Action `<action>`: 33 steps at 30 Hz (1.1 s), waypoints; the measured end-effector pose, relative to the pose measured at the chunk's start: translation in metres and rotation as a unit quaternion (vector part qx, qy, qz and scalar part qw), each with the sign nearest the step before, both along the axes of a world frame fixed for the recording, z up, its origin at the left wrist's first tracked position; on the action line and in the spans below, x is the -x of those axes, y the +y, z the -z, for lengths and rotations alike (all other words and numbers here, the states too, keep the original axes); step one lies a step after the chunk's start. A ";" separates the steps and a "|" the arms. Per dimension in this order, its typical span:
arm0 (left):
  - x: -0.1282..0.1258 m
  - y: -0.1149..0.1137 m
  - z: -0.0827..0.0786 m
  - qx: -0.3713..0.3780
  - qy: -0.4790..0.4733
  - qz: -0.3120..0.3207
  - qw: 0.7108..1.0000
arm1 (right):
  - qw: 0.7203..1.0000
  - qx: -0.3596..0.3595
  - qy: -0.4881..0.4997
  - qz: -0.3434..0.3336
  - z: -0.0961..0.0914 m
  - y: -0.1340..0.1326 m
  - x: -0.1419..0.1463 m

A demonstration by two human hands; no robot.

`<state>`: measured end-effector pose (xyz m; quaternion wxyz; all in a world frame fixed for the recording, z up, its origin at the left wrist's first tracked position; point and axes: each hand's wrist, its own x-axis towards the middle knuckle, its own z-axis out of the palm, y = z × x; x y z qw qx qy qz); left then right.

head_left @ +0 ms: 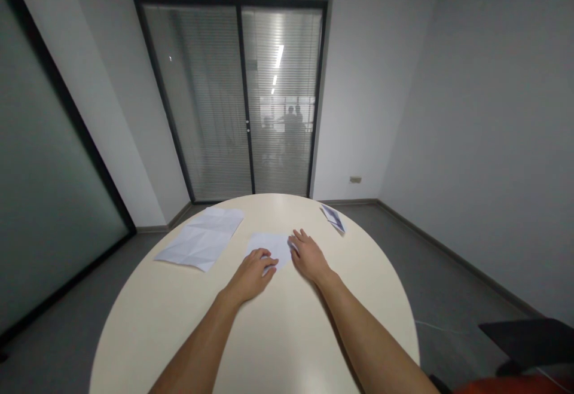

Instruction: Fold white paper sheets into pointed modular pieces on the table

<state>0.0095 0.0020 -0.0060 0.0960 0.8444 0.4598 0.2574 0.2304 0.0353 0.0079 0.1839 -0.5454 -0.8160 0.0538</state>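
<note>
A small white sheet of paper (269,241) lies flat on the round cream table (278,340), between and partly under my hands. My left hand (252,275) rests on its near left part, fingers apart and lightly bent, the thumb near the index finger without meeting it. Over the sheet's right edge lies my right hand (308,256), palm down, with its fingers stretched forward. My hands cover the sheet's left and right edges in part.
A larger creased white sheet (204,237) lies on the table's left side. At the far right edge is a folded paper (333,219) with a dark printed area. A dark chair part (529,340) stands at lower right. Glass doors (242,101) with blinds are beyond the table.
</note>
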 end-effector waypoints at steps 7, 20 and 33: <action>-0.003 0.001 -0.002 0.001 -0.002 0.009 1.000 | 0.987 0.077 0.002 -0.142 -0.001 -0.008 0.010; -0.003 -0.002 -0.004 0.006 0.027 -0.014 1.000 | 0.996 0.069 -0.008 -0.058 0.000 -0.008 0.005; 0.002 -0.002 -0.003 0.009 0.026 -0.015 1.000 | 0.993 0.074 -0.029 0.083 0.000 0.000 -0.003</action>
